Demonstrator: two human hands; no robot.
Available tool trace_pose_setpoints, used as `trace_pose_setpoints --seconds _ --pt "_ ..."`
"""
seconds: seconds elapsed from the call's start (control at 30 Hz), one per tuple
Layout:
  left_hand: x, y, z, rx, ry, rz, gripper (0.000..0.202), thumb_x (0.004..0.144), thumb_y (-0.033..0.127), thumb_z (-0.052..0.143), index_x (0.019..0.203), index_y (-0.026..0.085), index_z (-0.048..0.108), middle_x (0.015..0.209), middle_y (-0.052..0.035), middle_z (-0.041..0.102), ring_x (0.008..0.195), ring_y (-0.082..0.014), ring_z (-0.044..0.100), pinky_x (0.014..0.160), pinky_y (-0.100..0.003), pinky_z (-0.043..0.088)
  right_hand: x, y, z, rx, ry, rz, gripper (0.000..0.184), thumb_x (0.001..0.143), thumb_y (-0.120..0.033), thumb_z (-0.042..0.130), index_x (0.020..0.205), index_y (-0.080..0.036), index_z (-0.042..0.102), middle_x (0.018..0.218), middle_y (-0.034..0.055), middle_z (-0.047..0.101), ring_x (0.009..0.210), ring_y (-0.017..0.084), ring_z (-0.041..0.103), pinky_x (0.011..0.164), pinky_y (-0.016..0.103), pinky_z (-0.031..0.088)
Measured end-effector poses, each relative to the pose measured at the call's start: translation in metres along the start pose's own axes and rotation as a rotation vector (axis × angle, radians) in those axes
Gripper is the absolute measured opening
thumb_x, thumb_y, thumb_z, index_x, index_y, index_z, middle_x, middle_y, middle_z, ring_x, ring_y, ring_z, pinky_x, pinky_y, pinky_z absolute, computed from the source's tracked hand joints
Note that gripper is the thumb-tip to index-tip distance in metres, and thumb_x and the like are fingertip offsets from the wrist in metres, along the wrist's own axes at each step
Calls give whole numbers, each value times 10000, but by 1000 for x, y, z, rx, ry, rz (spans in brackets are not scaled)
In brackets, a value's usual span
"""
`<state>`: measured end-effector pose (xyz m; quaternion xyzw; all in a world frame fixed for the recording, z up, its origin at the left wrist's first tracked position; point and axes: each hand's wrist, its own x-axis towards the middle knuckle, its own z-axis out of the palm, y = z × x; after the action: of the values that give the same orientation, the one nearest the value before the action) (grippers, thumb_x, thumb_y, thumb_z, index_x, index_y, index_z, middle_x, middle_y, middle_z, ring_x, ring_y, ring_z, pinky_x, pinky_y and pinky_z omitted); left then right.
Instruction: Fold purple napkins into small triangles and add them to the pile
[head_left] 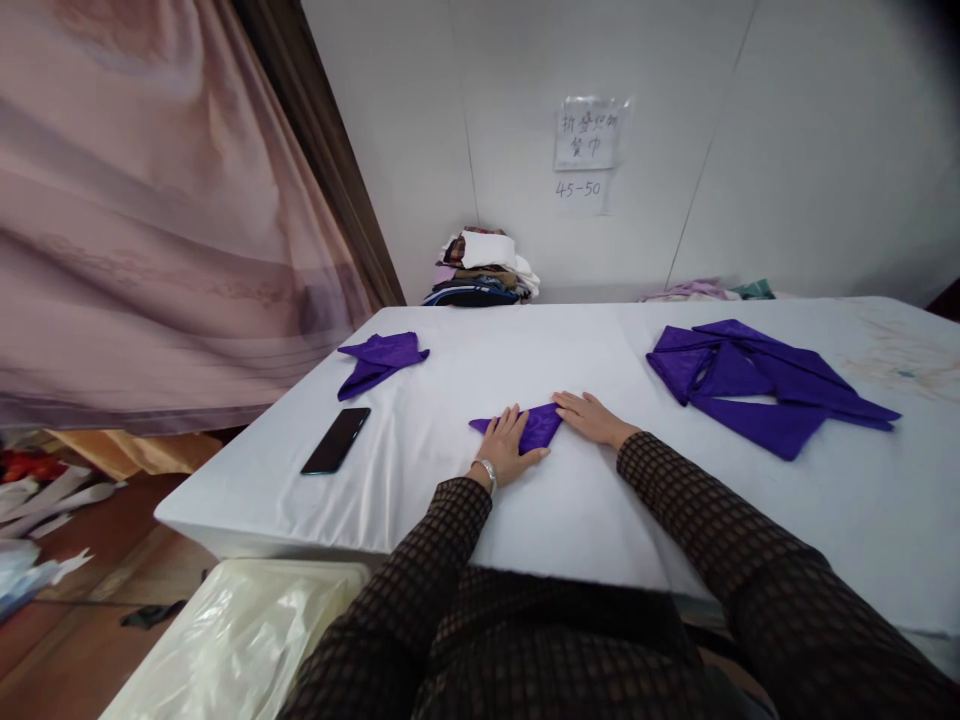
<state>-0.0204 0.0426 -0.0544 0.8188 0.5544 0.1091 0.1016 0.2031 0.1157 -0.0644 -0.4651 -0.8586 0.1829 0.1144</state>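
On the white-covered table point(480, 350) a purple cloth napkin point(541, 428) lies folded into a small pointed shape. My left hand point(508, 450) rests flat over its left part, fingers spread, hiding some of the cloth. My right hand point(590, 417) lies at the napkin's right corner with fingers stretched out, the fingertips touching its edge. One tip of the cloth sticks out to the left of my left hand. Farther left sits another folded purple napkin point(384, 358). Several purple napkins point(750, 380) lie in a loose overlapping pile to the right.
A black phone point(336, 441) lies on the table's left side. Behind the table is a stack of folded clothes point(484, 265) by the wall. A plastic-covered bin point(247, 630) stands at the front left, below the edge. A pink curtain point(150, 220) hangs at the left.
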Motion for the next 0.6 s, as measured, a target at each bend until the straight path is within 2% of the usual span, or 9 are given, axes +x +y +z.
trace_pose_setpoints --seconds 0.1,0.2,0.3,0.43,0.6 --pt "-8 -3 -4 -28 26 59 862 759 622 533 1431 148 275 1542 -137 137 1418 -290 81 1133 -489 155 1 5 -1 32 -31 10 556 880 -223 289 1436 -206 306 1486 46 326 1385 169 222 1128 459 103" --pt "-15 -12 -6 -28 55 96 732 735 473 619 1360 153 411 1501 -133 281 1393 -285 211 1135 -486 186 1 9 0 37 -43 -8 650 793 -138 336 1439 -198 301 1484 52 328 1387 167 213 1131 462 95" --pt "-16 -23 -5 -36 104 106 541 743 277 580 1262 136 525 1382 -129 472 1303 -238 395 1115 -414 291 2 11 1 31 -25 -12 655 782 -133 343 1434 -194 313 1479 59 339 1385 178 222 1128 475 97" --pt "-7 -34 -5 20 164 149 512 699 85 472 1199 118 575 1287 -115 564 1209 -203 496 1071 -363 375 1 6 0 20 -22 -10 628 795 -140 340 1421 -182 341 1475 70 344 1379 192 240 1122 486 105" --pt "10 -43 -12 76 239 139 449 696 80 427 1083 163 638 1125 -88 666 1067 -216 595 967 -383 470 -2 -5 -5 0 28 -58 556 833 -204 387 1389 -197 390 1448 90 393 1362 221 281 1102 522 137"
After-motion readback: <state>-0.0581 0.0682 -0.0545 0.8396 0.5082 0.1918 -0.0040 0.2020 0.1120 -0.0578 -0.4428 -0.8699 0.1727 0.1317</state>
